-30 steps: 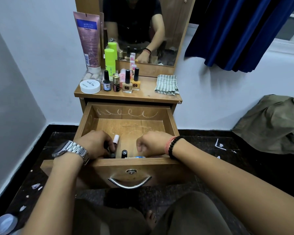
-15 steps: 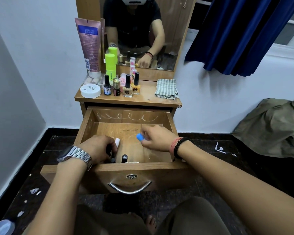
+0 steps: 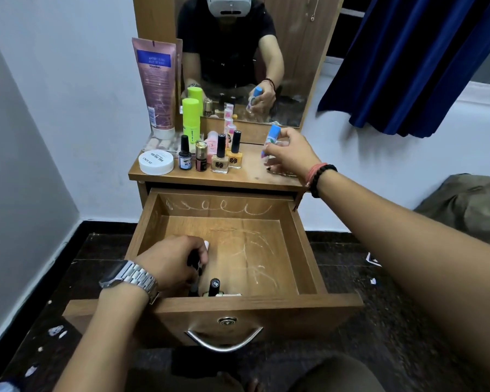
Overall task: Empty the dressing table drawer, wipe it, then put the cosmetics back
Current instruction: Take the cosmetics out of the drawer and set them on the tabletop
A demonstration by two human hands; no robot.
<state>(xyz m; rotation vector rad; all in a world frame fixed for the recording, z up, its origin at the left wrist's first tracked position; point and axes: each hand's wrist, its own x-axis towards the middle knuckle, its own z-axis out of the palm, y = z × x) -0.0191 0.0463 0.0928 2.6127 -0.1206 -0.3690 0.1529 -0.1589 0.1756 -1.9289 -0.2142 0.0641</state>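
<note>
The wooden drawer (image 3: pixel 303 250) of the dressing table is pulled out, its floor marked with white scratches. My left hand (image 3: pixel 176 261) is inside at the near left corner, gripping small cosmetics, one with a white cap (image 3: pixel 206 245). A black-capped bottle (image 3: pixel 214 287) stands by the drawer's front wall. My right hand (image 3: pixel 290 154) is over the table top (image 3: pixel 249 176), pinching a blue-capped tube (image 3: pixel 271 140) just above the striped cloth (image 3: pixel 283 173), which it mostly hides.
On the table top's left stand nail polish bottles (image 3: pixel 219 159), a white jar (image 3: pixel 156 162), a green bottle (image 3: pixel 191 120) and a pink tube (image 3: pixel 156 86) against the mirror (image 3: pixel 294 66). A blue curtain (image 3: pixel 408 66) hangs right; olive cloth (image 3: pixel 470 205) lies on the dark floor.
My right hand lifted the blue-capped tube out of the drawer and carried it up over the table top. My left hand stayed in the drawer's near left corner.
</note>
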